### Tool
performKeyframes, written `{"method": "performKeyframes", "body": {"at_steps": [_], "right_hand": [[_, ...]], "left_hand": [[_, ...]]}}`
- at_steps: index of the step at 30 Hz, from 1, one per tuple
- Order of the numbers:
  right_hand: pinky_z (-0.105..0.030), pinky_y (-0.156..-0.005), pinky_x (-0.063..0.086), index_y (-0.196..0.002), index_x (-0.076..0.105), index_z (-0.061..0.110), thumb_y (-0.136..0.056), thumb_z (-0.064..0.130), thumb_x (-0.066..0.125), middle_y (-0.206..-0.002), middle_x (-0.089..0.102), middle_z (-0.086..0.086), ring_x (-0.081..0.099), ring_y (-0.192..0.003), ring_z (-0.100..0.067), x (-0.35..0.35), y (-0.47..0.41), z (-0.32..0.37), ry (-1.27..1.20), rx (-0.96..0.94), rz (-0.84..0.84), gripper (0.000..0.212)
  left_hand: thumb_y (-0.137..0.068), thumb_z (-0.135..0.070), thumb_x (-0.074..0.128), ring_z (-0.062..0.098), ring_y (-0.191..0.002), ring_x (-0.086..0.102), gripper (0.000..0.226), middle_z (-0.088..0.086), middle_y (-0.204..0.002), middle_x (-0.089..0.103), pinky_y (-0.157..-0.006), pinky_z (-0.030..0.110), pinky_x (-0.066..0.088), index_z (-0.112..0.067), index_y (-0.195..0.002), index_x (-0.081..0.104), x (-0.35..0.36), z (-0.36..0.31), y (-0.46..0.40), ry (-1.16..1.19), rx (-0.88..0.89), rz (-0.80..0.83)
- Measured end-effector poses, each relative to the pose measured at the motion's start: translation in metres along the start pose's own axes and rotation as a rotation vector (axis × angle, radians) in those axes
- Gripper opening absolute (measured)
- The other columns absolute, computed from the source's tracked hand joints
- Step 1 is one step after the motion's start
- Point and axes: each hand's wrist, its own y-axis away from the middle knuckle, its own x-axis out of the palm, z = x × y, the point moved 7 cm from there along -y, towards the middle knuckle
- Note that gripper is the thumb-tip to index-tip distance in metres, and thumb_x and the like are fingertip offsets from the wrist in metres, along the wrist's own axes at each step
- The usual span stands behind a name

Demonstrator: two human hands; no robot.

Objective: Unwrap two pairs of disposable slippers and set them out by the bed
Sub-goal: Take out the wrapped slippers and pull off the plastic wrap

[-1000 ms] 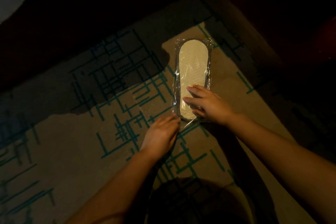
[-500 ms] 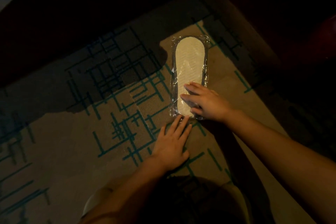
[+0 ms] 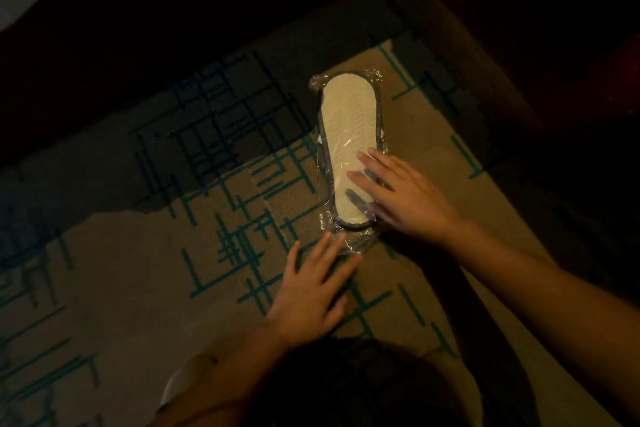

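A pair of cream slippers sealed in clear plastic wrap lies sole up on the patterned carpet, its long axis pointing away from me. My right hand rests flat on the near half of the pack, fingers spread across the sole. My left hand lies flat on the carpet just below the pack, with its fingertips touching the loose plastic at the near end. Neither hand grips anything.
A dark bed edge runs along the top left, casting a shadow over the carpet. Dark furniture with a red surface stands at the top right. The room is dim.
My left hand has drawn back from the pack's near end and flattened on the carpet with fingers spread. My right hand stays pressed on the pack.
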Motion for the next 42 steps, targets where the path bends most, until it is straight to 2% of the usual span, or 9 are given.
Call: {"method": "performKeyframes", "body": {"at_steps": [4, 7, 12, 17, 20, 23, 32, 37, 42], "right_hand": [[-0.044, -0.104, 0.028, -0.124, 0.056, 0.018, -0.076, 0.026, 0.060, -0.128, 0.061, -0.008, 0.052, -0.122, -0.025, 0.016, 0.049, 0.045, 0.013, -0.097, -0.041, 0.048], [-0.047, -0.099, 0.041, -0.114, 0.064, 0.015, -0.072, 0.024, 0.063, -0.111, 0.070, -0.006, 0.064, -0.105, -0.024, 0.027, 0.072, 0.050, 0.001, -0.028, 0.006, 0.043], [-0.043, -0.087, 0.046, -0.116, 0.061, 0.017, -0.071, 0.019, 0.070, -0.093, 0.067, -0.003, 0.064, -0.086, -0.022, 0.029, 0.081, 0.041, -0.083, 0.263, -0.007, 0.046], [-0.033, -0.085, 0.030, -0.114, 0.063, 0.017, -0.085, 0.019, 0.058, -0.101, 0.063, -0.005, 0.054, -0.098, -0.022, 0.030, 0.080, 0.023, -0.299, 0.568, -0.036, 0.029], [-0.025, -0.073, 0.043, -0.113, 0.062, 0.008, -0.091, 0.013, 0.050, -0.097, 0.065, -0.009, 0.059, -0.084, -0.014, 0.044, 0.085, 0.003, -1.119, 1.087, -0.193, 0.025], [-0.019, -0.056, 0.055, -0.086, 0.061, 0.010, -0.091, 0.010, 0.052, -0.080, 0.063, -0.007, 0.062, -0.068, -0.011, 0.058, 0.085, 0.008, -1.859, 1.439, -0.394, 0.011], [-0.024, -0.070, 0.058, -0.083, 0.057, 0.020, -0.084, 0.000, 0.058, -0.092, 0.064, -0.005, 0.064, -0.087, -0.017, 0.039, 0.059, 0.014, -1.882, 1.369, -0.564, 0.020], [-0.023, -0.069, 0.057, -0.083, 0.057, 0.026, -0.083, -0.002, 0.059, -0.092, 0.065, -0.002, 0.065, -0.089, -0.017, 0.039, 0.051, 0.025, -1.832, 1.276, -0.445, 0.027], [-0.021, -0.060, 0.059, -0.087, 0.058, 0.022, -0.084, -0.001, 0.056, -0.090, 0.069, -0.004, 0.067, -0.086, -0.017, 0.046, 0.059, 0.021, -1.815, 1.246, -0.408, 0.024]], "left_hand": [[-0.087, -0.028, 0.050, 0.009, -0.120, 0.043, 0.051, 0.007, -0.135, 0.049, -0.108, 0.035, 0.033, -0.020, -0.136, 0.038, -0.019, 0.060, -0.010, 0.736, -0.786, -0.266], [-0.089, -0.026, 0.052, 0.011, -0.085, 0.060, 0.028, 0.000, -0.090, 0.064, -0.096, 0.041, 0.048, -0.011, -0.112, 0.059, -0.016, 0.079, -0.035, 1.046, -1.013, -0.212], [-0.083, -0.038, 0.062, 0.014, -0.074, 0.062, 0.022, -0.001, -0.075, 0.065, -0.070, 0.028, 0.052, -0.021, -0.070, 0.061, -0.004, 0.064, -0.070, 1.219, -1.052, 0.048], [-0.083, -0.017, 0.065, 0.014, -0.066, 0.058, 0.008, 0.007, -0.079, 0.064, -0.058, 0.022, 0.047, -0.009, -0.083, 0.065, 0.011, 0.049, -0.082, 1.323, -1.160, 0.081], [-0.086, -0.013, 0.060, 0.014, -0.063, 0.059, 0.010, 0.006, -0.072, 0.067, -0.060, 0.024, 0.051, -0.012, -0.076, 0.063, 0.015, 0.039, -0.081, 1.493, -1.165, 0.051], [-0.088, -0.008, 0.056, 0.010, -0.053, 0.066, 0.009, 0.003, -0.057, 0.071, -0.050, 0.019, 0.054, -0.007, -0.081, 0.062, 0.018, 0.027, -0.074, 1.797, -1.241, 0.017], [-0.078, -0.030, 0.069, 0.013, -0.076, 0.072, 0.020, 0.002, -0.080, 0.076, -0.061, 0.025, 0.059, -0.018, -0.093, 0.064, 0.024, 0.027, -0.061, 1.945, -1.234, 0.006], [-0.086, -0.012, 0.059, 0.018, -0.068, 0.071, 0.029, 0.011, -0.086, 0.073, -0.051, 0.024, 0.058, -0.005, -0.114, 0.058, 0.015, 0.031, -0.074, 2.020, -1.186, -0.097], [-0.087, -0.009, 0.057, 0.030, -0.097, 0.063, 0.038, 0.019, -0.114, 0.063, -0.078, 0.042, 0.054, -0.002, -0.124, 0.051, 0.005, 0.055, -0.075, 2.188, -1.266, -0.308]]}}
